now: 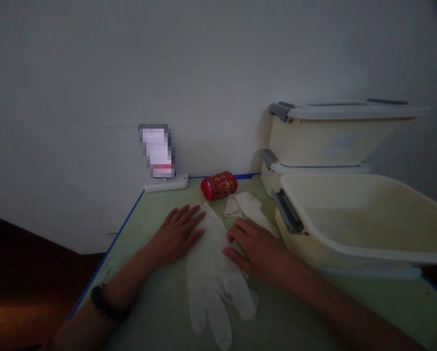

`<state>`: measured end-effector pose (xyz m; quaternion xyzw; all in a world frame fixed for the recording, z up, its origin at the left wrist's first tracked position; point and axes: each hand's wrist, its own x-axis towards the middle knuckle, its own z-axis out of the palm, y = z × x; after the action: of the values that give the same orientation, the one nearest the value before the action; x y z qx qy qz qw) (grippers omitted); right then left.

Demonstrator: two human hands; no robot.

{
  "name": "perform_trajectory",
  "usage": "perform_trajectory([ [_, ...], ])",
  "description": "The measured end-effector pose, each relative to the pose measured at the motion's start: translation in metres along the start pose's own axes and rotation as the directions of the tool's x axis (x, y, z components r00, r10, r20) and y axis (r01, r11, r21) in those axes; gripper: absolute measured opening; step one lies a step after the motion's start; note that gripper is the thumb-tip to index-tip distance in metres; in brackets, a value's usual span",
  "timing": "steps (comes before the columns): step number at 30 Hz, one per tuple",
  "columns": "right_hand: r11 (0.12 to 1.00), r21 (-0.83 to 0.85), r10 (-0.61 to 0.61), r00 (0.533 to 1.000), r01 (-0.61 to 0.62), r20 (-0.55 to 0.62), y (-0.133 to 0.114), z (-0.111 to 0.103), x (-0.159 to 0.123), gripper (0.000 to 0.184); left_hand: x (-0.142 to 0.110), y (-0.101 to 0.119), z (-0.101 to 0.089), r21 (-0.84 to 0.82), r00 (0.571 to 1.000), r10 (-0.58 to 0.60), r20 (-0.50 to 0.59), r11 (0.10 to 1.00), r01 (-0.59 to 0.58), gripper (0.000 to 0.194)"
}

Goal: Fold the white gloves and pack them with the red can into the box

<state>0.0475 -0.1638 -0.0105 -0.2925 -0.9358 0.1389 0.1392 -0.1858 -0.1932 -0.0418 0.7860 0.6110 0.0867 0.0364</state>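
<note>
A white disposable glove [214, 273] lies flat on the green table, its fingers toward me and its cuff end away. My left hand [180, 231] rests at the cuff's left edge, fingers stretched out and apart, holding nothing. Over the glove's right edge is my right hand [255, 248]. Its fingers are loosely bent, the thumb apart from the index finger, and no glove material shows pinched between them. Beyond my right hand lies a second white glove [249, 204], crumpled and partly hidden by that hand. A red roll with gold print [219, 185] lies behind the gloves.
At the table's back left, a phone with a blurred screen [158, 151] stands on a white stand [167, 183]. An open cream bin [313, 243] sits on the right. Behind it are stacked lidded bins [321, 141] against the wall. Blue tape [107, 253] lines the table's edge.
</note>
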Motion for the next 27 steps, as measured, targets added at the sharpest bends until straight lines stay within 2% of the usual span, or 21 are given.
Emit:
perform_trajectory([
  [3,0.998,-0.031,-0.057,0.997,0.055,-0.054,0.002,0.010,0.004,0.018,0.003,-0.007,0.010,0.036,0.995,-0.090,-0.040,0.995,0.092,0.053],
  [7,0.997,0.007,-0.081,0.986,0.083,-0.143,0.005,0.018,0.006,0.023,0.008,-0.016,0.016,-0.074,0.960,-0.211,-0.181,0.977,0.201,0.054],
  [11,0.998,0.052,-0.012,0.987,0.020,-0.158,0.006,0.025,0.006,0.027,0.015,-0.018,0.012,-0.255,0.938,-0.258,-0.234,0.947,0.197,0.034],
  [13,0.998,0.057,0.009,0.992,-0.001,-0.128,0.005,0.028,0.005,0.029,0.017,-0.016,0.008,-0.406,0.926,-0.301,-0.227,0.894,0.191,0.020],
  [15,0.997,0.077,0.015,0.995,-0.007,-0.097,0.003,0.030,0.005,0.026,0.018,-0.013,0.004,-0.602,0.907,-0.371,-0.198,0.776,0.186,0.015],
  [18,0.985,0.170,0.019,0.994,-0.001,-0.104,0.002,0.035,0.005,0.020,0.017,-0.010,-0.001,-0.881,0.880,-0.445,-0.166,0.468,0.070,0.026],
  [20,0.956,0.293,0.067,0.984,-0.017,-0.163,0.002,0.039,0.005,0.019,0.016,-0.008,-0.005,-0.963,0.869,-0.467,-0.166,0.266,-0.040,0.037],
  [21,0.928,0.372,0.114,0.975,-0.035,-0.192,0.003,0.041,0.006,0.023,0.015,-0.006,-0.008,-0.976,0.867,-0.469,-0.169,0.201,-0.082,0.039],
  [24,0.811,0.581,0.248,0.941,-0.072,-0.230,0.004,0.047,0.009,0.051,0.009,0.005,-0.018,-0.976,0.874,-0.438,-0.213,0.127,-0.174,0.030],
  [27,0.752,0.655,0.266,0.943,-0.073,-0.200,0.004,0.044,0.012,0.067,-0.001,0.024,-0.034,-0.967,0.911,-0.325,-0.254,0.092,-0.237,0.022],
])
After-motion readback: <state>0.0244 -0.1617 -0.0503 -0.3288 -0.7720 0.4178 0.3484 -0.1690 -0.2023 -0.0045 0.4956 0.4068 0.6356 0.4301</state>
